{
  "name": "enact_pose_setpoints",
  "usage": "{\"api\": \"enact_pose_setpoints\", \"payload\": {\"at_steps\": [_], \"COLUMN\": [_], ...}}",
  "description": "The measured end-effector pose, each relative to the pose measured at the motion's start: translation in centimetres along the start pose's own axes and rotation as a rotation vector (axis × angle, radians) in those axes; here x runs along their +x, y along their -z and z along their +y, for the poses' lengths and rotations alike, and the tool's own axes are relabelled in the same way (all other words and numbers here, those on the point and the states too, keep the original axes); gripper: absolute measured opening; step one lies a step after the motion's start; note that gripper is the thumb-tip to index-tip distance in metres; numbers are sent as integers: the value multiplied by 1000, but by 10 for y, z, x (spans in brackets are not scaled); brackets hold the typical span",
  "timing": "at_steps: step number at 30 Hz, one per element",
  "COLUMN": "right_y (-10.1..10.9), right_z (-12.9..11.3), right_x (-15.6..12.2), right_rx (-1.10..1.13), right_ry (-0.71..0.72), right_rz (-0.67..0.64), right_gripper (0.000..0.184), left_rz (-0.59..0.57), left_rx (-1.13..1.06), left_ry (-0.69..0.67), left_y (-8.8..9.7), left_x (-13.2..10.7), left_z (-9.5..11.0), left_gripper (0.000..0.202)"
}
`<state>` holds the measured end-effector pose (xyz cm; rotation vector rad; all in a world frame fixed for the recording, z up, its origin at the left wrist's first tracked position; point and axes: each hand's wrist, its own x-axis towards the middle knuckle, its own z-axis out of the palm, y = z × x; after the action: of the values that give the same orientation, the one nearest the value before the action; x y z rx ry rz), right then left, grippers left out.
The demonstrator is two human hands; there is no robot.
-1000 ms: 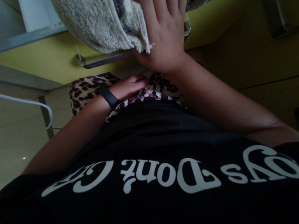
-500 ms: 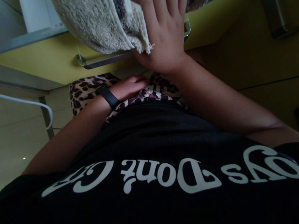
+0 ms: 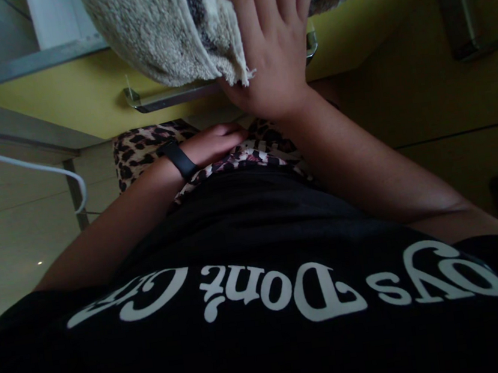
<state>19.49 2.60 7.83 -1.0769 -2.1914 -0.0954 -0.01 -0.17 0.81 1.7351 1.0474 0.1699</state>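
Note:
My right hand (image 3: pixel 270 44) lies flat against a shaggy beige towel (image 3: pixel 157 31) that hangs at the top of the view, fingers stretched upward and together. A fold of the towel covers the thumb side of the hand. My left hand (image 3: pixel 216 142), with a black band (image 3: pixel 180 160) on its wrist, rests with its fingers laid on the leopard-print fabric (image 3: pixel 140 151) at my waist and holds nothing. My black shirt with white lettering (image 3: pixel 262 294) fills the lower half of the view.
A yellow drawer front (image 3: pixel 61 100) with a metal bar handle (image 3: pixel 165 98) sits behind the towel. More cabinet fronts with metal handles (image 3: pixel 464 15) stand at the right. A white cable (image 3: pixel 24 168) loops over the pale tiled floor at the left.

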Motion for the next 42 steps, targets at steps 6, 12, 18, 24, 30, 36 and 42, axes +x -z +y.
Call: {"api": "enact_pose_setpoints", "payload": {"at_steps": [6,12,18,24,30,36,42], "right_y": [-1,2,-1,-1,1,1,1], "right_z": [1,-4,-1,0,-3,-3,-3], "right_x": [1,0,1,1,1,0,1], "right_rx": [-19,-33,-31,-55,-55,-47,-57], "right_ry": [-23,-23,-12,-5,-12,-29,-28], "right_rz": [-17,-25,-22,-26,-47,-43,-44], "right_gripper": [79,80,79,85,82,81,76], "left_rz": [2,4,6,4,-1,-1,-4], "left_rx": [-8,-11,3,-15,-15,3,12], "left_ry": [-9,-40,-29,-34,-28,-16,-4], "left_y": [-1,-1,-1,-1,0,0,0], "left_x": [-1,0,1,0,-1,-1,-1], "left_z": [0,-1,-2,-2,2,1,4], "left_gripper": [50,48,52,49,48,51,49]}}
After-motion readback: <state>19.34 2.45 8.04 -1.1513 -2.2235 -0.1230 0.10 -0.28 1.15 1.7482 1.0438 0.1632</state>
